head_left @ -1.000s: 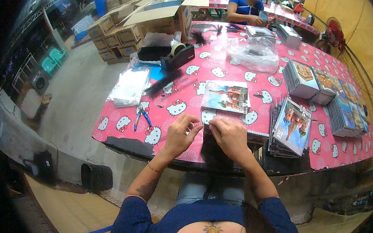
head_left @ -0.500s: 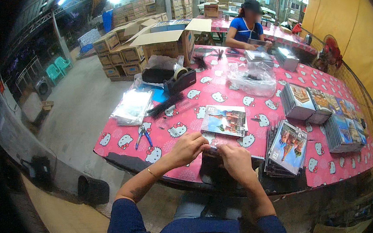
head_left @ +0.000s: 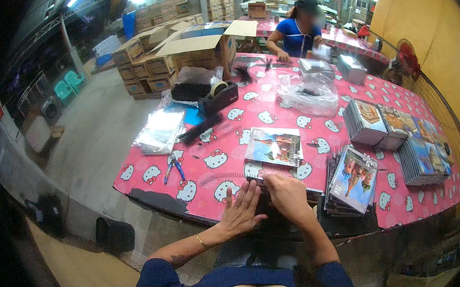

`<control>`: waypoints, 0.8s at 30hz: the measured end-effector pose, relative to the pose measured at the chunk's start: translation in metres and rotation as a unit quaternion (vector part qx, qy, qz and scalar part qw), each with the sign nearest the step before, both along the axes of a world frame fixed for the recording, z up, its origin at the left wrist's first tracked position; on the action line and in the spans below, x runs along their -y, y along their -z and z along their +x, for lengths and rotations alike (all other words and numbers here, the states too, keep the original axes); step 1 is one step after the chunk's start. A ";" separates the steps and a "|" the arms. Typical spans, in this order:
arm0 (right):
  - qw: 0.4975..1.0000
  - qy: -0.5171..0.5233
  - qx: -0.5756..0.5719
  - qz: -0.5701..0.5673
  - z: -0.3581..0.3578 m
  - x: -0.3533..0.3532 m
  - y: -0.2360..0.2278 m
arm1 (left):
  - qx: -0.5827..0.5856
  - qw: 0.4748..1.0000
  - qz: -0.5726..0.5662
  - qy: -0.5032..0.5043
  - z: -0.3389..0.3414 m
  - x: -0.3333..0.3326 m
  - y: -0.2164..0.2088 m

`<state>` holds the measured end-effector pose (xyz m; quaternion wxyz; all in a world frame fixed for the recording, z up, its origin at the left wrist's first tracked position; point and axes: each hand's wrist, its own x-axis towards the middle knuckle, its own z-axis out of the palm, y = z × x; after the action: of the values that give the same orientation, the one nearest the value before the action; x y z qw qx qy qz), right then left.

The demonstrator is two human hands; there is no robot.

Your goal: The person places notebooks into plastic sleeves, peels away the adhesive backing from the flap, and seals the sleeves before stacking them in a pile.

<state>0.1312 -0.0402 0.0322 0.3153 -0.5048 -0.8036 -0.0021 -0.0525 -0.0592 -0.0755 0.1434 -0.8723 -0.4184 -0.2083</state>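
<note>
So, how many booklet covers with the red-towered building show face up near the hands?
2: one booklet on the pink-covered table, just beyond the right hand; a second booklet atop the pile to that hand's right. More may be hidden beneath.

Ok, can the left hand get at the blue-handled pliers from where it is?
Probably yes: the left hand looks open, and the blue-handled pliers lie uncovered on the pink tablecloth, with nothing tall standing between.
</note>
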 end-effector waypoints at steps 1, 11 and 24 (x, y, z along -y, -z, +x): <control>1.000 -0.010 0.008 -0.010 0.002 0.000 -0.001 | 0.028 0.999 0.014 -0.019 0.002 -0.008 -0.010; 0.994 0.025 0.073 -0.076 0.034 0.023 -0.008 | 0.010 0.995 0.093 -0.017 0.007 -0.046 -0.042; 0.998 -0.032 0.040 -0.046 0.039 0.011 -0.008 | 0.038 0.990 0.001 0.136 0.004 -0.037 -0.027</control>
<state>0.1705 -0.0514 0.0403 0.2593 -0.4926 -0.8303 0.0252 -0.0484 -0.0219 -0.0484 0.0986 -0.9123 -0.3012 -0.2595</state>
